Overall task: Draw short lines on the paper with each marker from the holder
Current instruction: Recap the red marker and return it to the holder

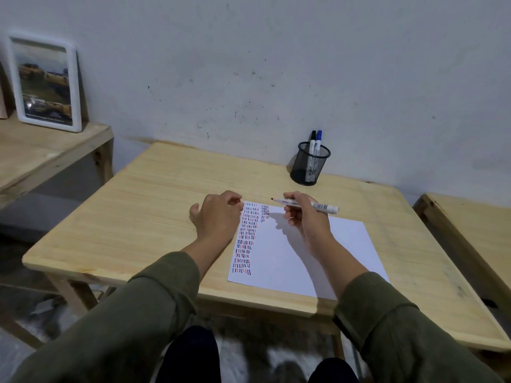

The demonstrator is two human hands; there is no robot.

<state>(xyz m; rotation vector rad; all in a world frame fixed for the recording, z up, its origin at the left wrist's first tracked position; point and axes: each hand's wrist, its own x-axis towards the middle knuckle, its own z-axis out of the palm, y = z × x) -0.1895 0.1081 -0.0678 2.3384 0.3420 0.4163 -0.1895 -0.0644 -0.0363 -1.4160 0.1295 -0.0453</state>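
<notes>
Paper (304, 258) risks smearing, I'm judging, since my right hand (304, 217) fingers are pinching the uncapped red marker (307, 204) just above its inked rows while my left hand (218, 217) is curling loosely beside it.

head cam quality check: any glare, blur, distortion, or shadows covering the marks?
Head view: dim, soft light, no glare on the paper; the right hand holding the red marker casts a shadow on blank paper beside the marks; wide-angle bowing along the table edges; sleeves and knees at the bottom are blurred.
</notes>
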